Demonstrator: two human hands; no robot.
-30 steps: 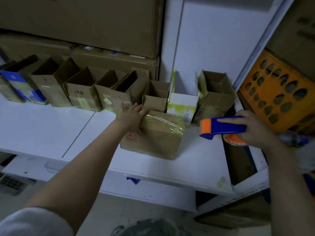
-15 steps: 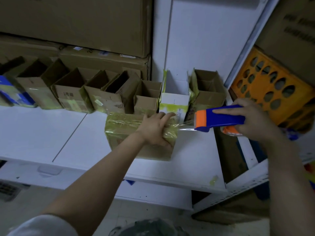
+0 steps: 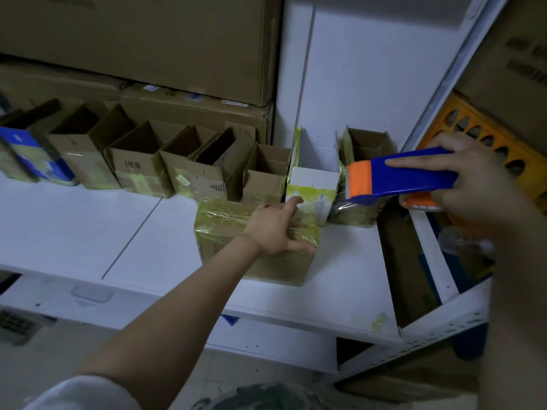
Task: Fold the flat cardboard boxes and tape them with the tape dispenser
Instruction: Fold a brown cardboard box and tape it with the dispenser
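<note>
1. Box (image 3: 219,223) is sitting closed on the white shelf (image 3: 88,232), near the front edge and just in front of a row of open boxes (image 3: 139,170); glossy yellowish tape is covering its top and wrapping down over both ends
2. Left hand (image 3: 275,229) is resting on the right end of the box's top, with its fingers (image 3: 291,204) lying spread and fairly straight across the taped surface; the forefinger is reaching the far edge, toward a white box (image 3: 313,179), and the thumb is lying along the near top edge by the right corner
3. Right hand (image 3: 476,184) is holding the dispenser (image 3: 414,180) up in the air, to the right of the box and apart from it, with the orange mouth pointing left in front of the last brown box of the row
4. Its forefinger (image 3: 414,164) is lying straight along the top of the blue body, while the other fingers are curling round the handle above the orange roll (image 3: 420,204)
5. Loose tape end (image 3: 346,206) is hanging crumpled under the dispenser's mouth
6. Open boxes are standing side by side along the back of the shelf, flaps up, most with yellowish tape on their lower parts; the one at the far left is blue
7. Large cartons (image 3: 133,39) are stacked behind the row, and an orange crate (image 3: 485,140) with oval holes is showing behind the right hand
8. Tape scrap (image 3: 379,321) is sticking to the shelf's front right edge, and a white sleeve (image 3: 83,392) is covering the left upper arm
</note>
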